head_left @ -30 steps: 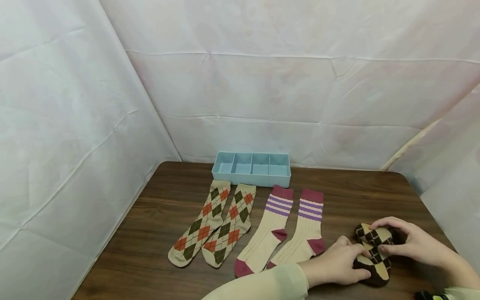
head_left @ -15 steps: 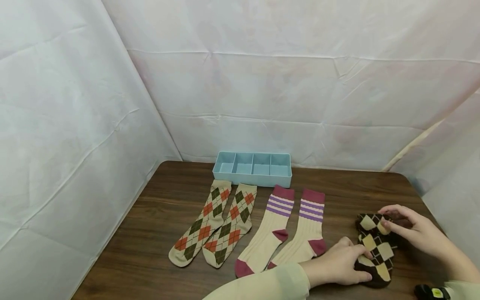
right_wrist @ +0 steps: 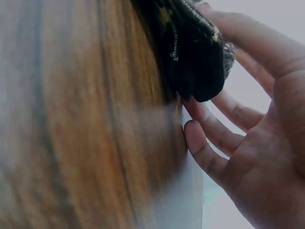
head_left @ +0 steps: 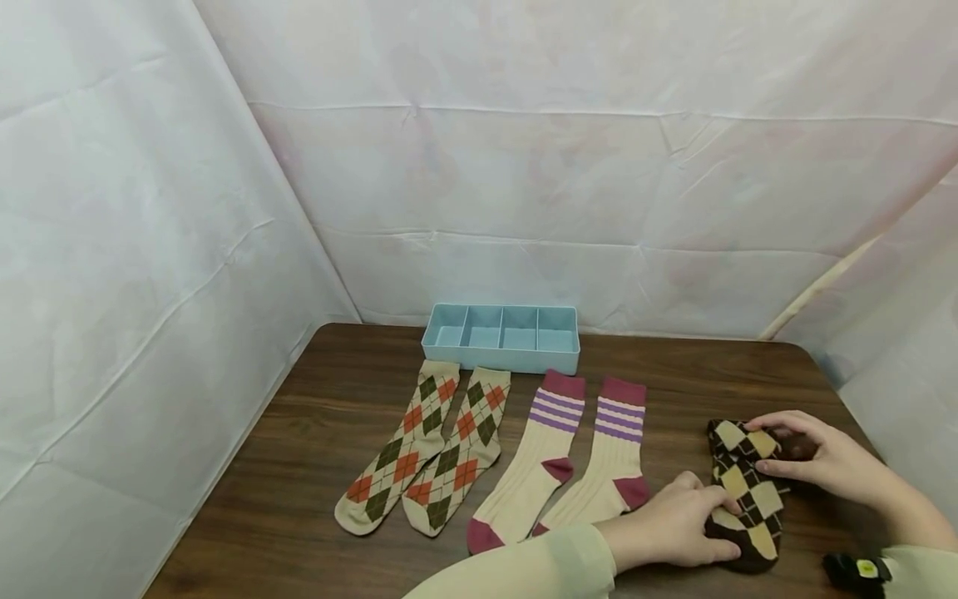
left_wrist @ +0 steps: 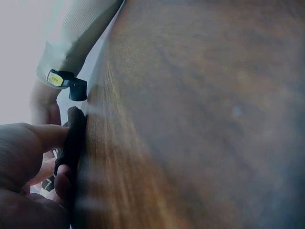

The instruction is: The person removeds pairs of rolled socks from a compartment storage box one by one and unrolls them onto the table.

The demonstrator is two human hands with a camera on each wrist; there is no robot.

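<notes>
Dark brown argyle socks point(head_left: 748, 482), with tan diamonds, lie folded at the right of the table. My left hand point(head_left: 677, 520) holds their dark brown near end, thumb in front and fingers on top. The left wrist view shows the thumb and a finger against the dark knit edge point(left_wrist: 74, 138). At the far right edge, my right hand point(head_left: 819, 462) pinches the folded upper part between thumb and fingers. Seen from the right wrist, its curved fingers point(right_wrist: 209, 129) reach round the dark sock fold point(right_wrist: 202, 71). The underside of the fold is hidden.
Left of my hands lie two cream socks point(head_left: 606, 466) with maroon ends and purple stripes, partly under my left forearm. Two tan argyle socks point(head_left: 456, 453) lie farther left. A light blue box point(head_left: 501, 359) with several compartments stands at the table's back edge.
My right hand has moved back, and the brown argyle socks' upper part now stretches farther from me and lies flatter. The left hand has stayed at the near end.
</notes>
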